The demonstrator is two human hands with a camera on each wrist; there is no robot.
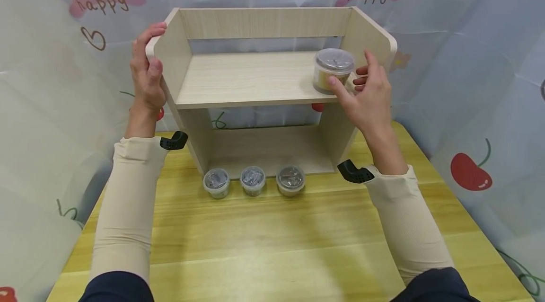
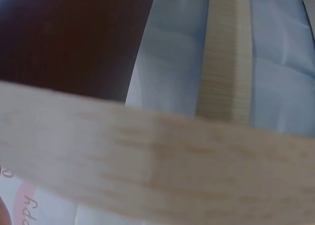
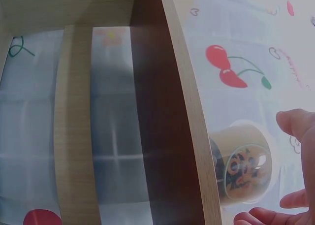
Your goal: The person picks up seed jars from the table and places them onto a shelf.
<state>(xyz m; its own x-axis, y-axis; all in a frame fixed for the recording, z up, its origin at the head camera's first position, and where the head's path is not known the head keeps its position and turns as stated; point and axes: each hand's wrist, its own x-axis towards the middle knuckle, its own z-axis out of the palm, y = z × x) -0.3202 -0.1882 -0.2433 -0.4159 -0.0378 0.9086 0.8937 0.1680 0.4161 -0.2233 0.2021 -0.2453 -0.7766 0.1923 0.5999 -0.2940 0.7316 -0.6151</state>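
Note:
A pale wooden two-tier shelf (image 1: 251, 75) stands on the table. My left hand (image 1: 146, 72) holds its left side panel, thumb at the front edge and fingers along the outside; that panel's edge (image 2: 157, 161) fills much of the left wrist view. On the upper board, at the right end, sits a clear lidded plastic tub (image 1: 334, 67) with yellowish contents. My right hand (image 1: 371, 96) is beside this tub, thumb and fingers spread around its right side. In the right wrist view the tub (image 3: 246, 163) shows a dark-and-orange label, with a gap between it and the fingers.
Three smaller lidded tubs stand in a row before the lower shelf: left tub (image 1: 216, 183), middle tub (image 1: 253, 181), right tub (image 1: 291, 181). The yellow wooden table (image 1: 264, 245) extends in front of them. A printed curtain (image 1: 468, 79) hangs behind and at both sides.

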